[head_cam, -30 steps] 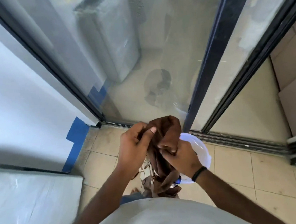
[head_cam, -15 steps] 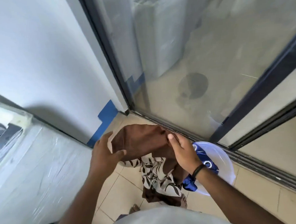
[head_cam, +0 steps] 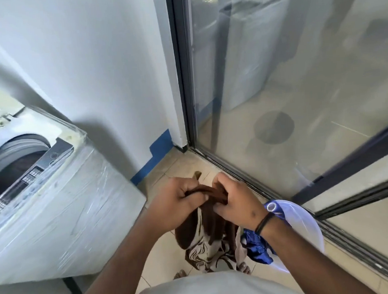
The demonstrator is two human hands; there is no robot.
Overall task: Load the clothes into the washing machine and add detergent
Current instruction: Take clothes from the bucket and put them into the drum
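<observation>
Both forearms reach forward and down, converging in front of the torso. The left hand (head_cam: 177,202) and right hand (head_cam: 234,199) sit close together, knuckles up, fingers curled in a tight grip; a black band circles the right wrist

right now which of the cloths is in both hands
The brown cloth: the left hand and right hand both grip its bunched top. The blue cloth hangs from the white basin, untouched.
</observation>
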